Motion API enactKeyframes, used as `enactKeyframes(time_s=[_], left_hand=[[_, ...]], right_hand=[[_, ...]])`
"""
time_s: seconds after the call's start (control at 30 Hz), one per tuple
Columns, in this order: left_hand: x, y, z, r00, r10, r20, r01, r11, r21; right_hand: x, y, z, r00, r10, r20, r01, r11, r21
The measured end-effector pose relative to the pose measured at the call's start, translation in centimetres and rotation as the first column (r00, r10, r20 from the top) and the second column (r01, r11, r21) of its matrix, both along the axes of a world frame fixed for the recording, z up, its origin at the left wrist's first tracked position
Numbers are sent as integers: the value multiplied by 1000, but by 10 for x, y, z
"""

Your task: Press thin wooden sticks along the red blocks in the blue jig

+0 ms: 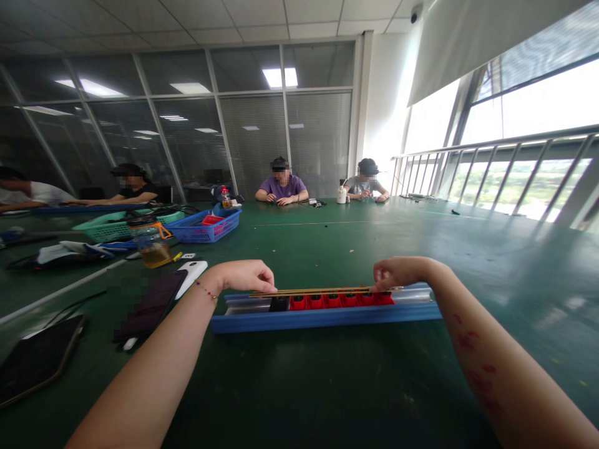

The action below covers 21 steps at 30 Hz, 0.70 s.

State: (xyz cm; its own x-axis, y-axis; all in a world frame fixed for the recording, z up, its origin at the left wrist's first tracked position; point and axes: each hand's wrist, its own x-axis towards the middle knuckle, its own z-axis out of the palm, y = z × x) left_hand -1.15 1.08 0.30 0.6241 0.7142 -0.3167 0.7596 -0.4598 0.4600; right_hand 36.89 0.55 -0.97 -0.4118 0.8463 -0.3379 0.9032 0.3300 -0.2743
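Thin yellowish sticks (322,291) lie lengthwise above a long blue tray (327,318) on the green table. My left hand (250,275) pinches the sticks near their left end, and my right hand (395,273) is closed on them toward the right end. Under the sticks, a row of several red compartments (332,302) sits inside the tray, with a black piece (279,304) at the row's left. How many sticks there are cannot be made out.
Left of the tray are a white-edged phone (191,274), a dark tablet-like device (40,358), a jar of amber liquid (154,249), a blue basket (206,229) and a green basket (105,229). Several people sit at the far side, near a white bottle (341,195).
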Motion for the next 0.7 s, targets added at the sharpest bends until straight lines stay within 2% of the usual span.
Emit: enactKeyframes(time_s=[0.1, 0.33, 0.53, 0.6, 0.7], left_hand=[[0, 0, 1, 1000, -8, -12, 8, 999, 43], [1, -1, 5, 1000, 1, -27, 2, 996, 92], [5, -13, 17, 997, 65, 47, -72, 984, 161], [8, -19, 23, 995, 76, 60, -87, 974, 211], [11, -27, 31, 993, 80, 85, -105, 929, 354]], right_hand=[[-4, -3, 4, 999, 6, 32, -8, 998, 66], [-5, -4, 6, 999, 10, 44, -15, 995, 103], [-6, -11, 14, 1000, 4, -4, -4, 988, 155], [-7, -14, 18, 1000, 14, -17, -11, 984, 179], [-8, -19, 24, 999, 32, -26, -25, 974, 223]])
